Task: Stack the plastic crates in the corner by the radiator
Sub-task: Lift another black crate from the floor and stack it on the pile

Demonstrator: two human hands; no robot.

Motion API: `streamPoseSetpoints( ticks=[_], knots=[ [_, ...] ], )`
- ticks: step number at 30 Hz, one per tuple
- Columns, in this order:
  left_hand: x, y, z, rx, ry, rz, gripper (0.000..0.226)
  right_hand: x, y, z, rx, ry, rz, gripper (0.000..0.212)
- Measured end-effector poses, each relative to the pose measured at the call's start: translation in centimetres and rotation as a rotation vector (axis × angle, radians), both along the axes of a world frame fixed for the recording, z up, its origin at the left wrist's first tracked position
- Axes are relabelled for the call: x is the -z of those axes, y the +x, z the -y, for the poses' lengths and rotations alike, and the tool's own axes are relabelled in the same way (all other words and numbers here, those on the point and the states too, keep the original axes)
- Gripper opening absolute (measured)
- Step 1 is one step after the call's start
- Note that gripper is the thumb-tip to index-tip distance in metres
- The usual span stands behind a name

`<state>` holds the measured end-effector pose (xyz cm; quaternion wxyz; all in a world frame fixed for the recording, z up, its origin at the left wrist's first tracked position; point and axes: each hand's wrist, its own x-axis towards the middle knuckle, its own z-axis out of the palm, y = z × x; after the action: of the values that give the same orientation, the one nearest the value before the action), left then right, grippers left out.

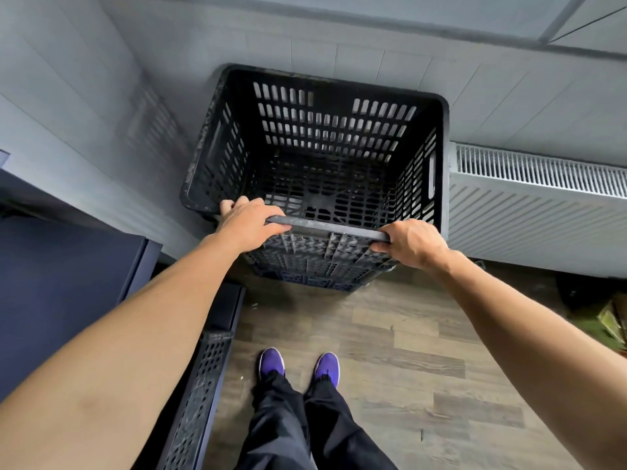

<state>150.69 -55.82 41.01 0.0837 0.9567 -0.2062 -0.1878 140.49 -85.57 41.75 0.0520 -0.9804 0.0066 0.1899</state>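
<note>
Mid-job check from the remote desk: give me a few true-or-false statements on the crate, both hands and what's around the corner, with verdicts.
1. Both hands grip the near rim of the black slotted plastic crate. True: the left hand and right hand are closed on that rim.
2. The crate is full of boxes. False: it is empty, and its perforated bottom shows.
3. The white ribbed radiator stands to the right of the crate. True.
4. The floor is carpeted. False: it is grey wood-look plank floor.
5. Another black perforated crate shows at the lower left, beside the person's legs. True.
6. The person wears red shoes. False: the purple shoes are plainly purple.
</note>
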Motion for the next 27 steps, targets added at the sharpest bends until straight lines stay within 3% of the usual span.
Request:
streamPoseSetpoints(
  ticks=[17,27],
  knots=[
    [0.7,1.4,1.0,0.001,-0.007,0.090,0.040,-1.1,1.6,0.5,-0.038,-0.056,0.015,0.038],
    [0.7,1.5,0.0,0.028,-0.035,0.044,0.033,-0.9,0.8,-0.5,0.021,-0.029,0.042,0.034]
  ],
)
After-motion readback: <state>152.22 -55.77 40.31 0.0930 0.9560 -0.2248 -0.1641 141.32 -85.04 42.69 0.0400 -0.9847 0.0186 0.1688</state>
